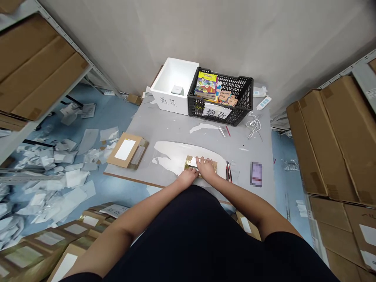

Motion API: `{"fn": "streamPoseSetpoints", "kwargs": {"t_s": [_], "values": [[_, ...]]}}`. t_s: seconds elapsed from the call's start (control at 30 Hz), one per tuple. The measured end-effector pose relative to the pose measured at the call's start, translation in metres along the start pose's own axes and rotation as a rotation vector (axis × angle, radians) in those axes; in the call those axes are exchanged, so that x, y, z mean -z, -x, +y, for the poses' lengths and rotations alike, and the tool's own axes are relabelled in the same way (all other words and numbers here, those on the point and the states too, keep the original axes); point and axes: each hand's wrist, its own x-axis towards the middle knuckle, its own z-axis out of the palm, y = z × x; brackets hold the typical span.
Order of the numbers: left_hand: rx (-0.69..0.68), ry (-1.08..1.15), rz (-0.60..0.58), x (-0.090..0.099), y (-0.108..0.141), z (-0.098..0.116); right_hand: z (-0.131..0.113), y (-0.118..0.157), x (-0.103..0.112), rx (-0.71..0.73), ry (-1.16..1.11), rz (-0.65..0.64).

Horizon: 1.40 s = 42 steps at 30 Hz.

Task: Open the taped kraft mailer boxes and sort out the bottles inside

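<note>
- Far left: flattened cardboard cartons (38, 66) sit on a metal shelf, and loose white paper scraps (53, 176) cover the blue floor.
- A brown cardboard mailer (127, 150) with a white label lies closed on the grey tabletop (164, 133), left of the hands.
- The left hand (188, 177) rests at the near edge of a gold-foil packet (190, 161); its fingers are mostly hidden, so any grip is unclear.
- The packet lies on a white sheet (176, 156), not inside any box or mailer.
- The right hand (206, 167) lies on the packet, fingers close together and flat, not visibly gripping.
- Beyond, a white foam box (173, 86) marked 退货 holds one small item; a black plastic crate (243, 88) marked 换货 holds picture books (206, 86).
- Right: a red-handled tool (228, 171) and a blurred phone (256, 174) lie near the hands.
</note>
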Motion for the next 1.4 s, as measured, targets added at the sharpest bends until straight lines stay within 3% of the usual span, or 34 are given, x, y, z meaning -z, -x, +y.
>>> {"fn": "streamPoseSetpoints", "kwargs": {"t_s": [0.17, 0.3, 0.43, 0.83, 1.13, 1.4], "values": [[-0.001, 0.007, -0.016, 0.000, -0.004, -0.005, 0.016, -0.004, 0.018, 0.053, -0.052, -0.097], [-0.008, -0.007, -0.025, 0.001, -0.010, -0.006, 0.039, -0.015, 0.039, 0.074, -0.278, -0.226], [-0.008, -0.029, -0.046, 0.003, -0.014, -0.007, 0.048, -0.021, 0.051, 0.057, -0.381, -0.242], [0.006, -0.014, -0.080, 0.011, -0.018, -0.011, 0.073, -0.058, 0.054, 0.058, -0.343, -0.355], [0.052, -0.016, -0.064, 0.022, -0.021, -0.010, 0.074, -0.065, 0.050, 0.037, -0.314, -0.367], [0.020, -0.091, -0.053, 0.014, -0.008, 0.001, 0.075, -0.068, 0.053, 0.056, -0.317, -0.354]]}}
